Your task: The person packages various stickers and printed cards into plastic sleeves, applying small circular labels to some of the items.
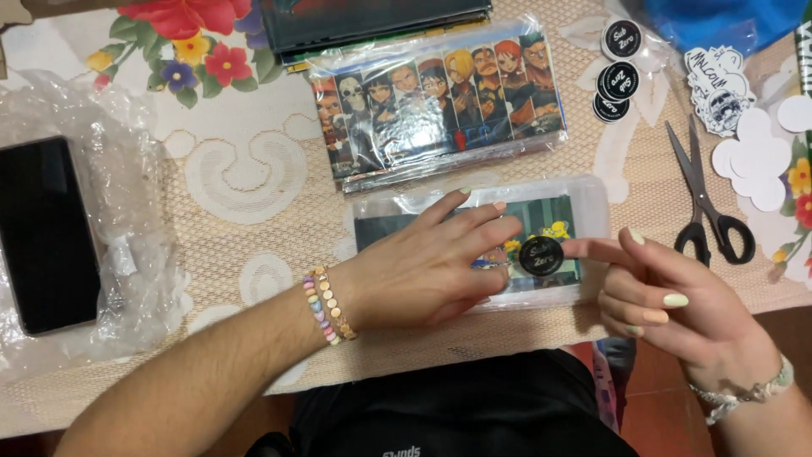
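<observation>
My left hand (436,262) lies flat, fingers spread, on a clear plastic sleeve (592,199) holding a picture card. A round black sticker (541,256) sits on the sleeve's right half, next to my left fingertips. My right hand (677,309) hovers at the sleeve's right edge, index fingertip touching or almost touching the sticker's side, other fingers loosely curled. Neither hand grips anything. Beaded bracelets circle both wrists.
A bagged stack of cartoon-character cards (440,101) lies behind the sleeve. Three round black stickers (617,72), cut-out stickers (719,85), white paper circles (761,161) and black scissors (706,203) lie at right. A dark phone (42,233) rests on bubble wrap (127,254) at left.
</observation>
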